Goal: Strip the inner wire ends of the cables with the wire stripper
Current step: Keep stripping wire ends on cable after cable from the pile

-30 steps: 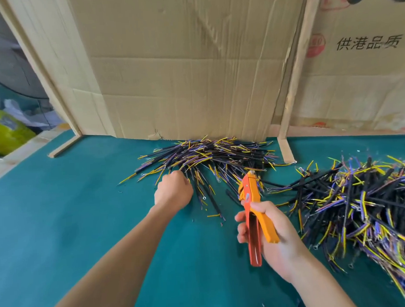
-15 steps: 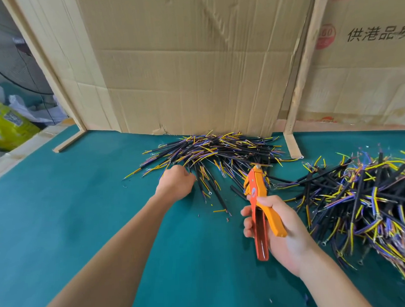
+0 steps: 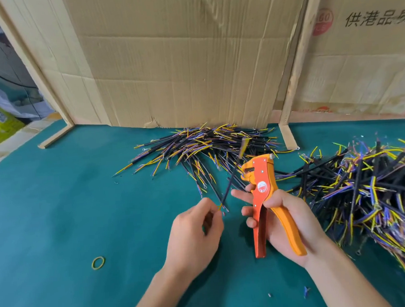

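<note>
- My left hand (image 3: 192,237) has come back from the far pile of cables (image 3: 210,148), where it was reaching a second ago, and now pinches one black cable (image 3: 229,187) by its near end, fingertips closed on the yellow inner wire.
- That cable slants up and away from my left fingers, its far tip blurred just beyond the stripper's head.
- My right hand (image 3: 286,221) still grips the orange wire stripper (image 3: 262,197), fingers curled round both handles. The handles are spread, and the head is now turned upright, facing the cable.
- The stripper's mouth sits just right of the cable, close but apart; nothing is in the jaws yet.
- I judge this means one cable is picked and the stripping of it has not begun: next I must feed a wire end into the mouth.
- A larger heap of cables (image 3: 365,191) lies right of my right hand on the green worktop (image 3: 58,209).
- A rubber band (image 3: 98,263) lies left of my left hand.
</note>
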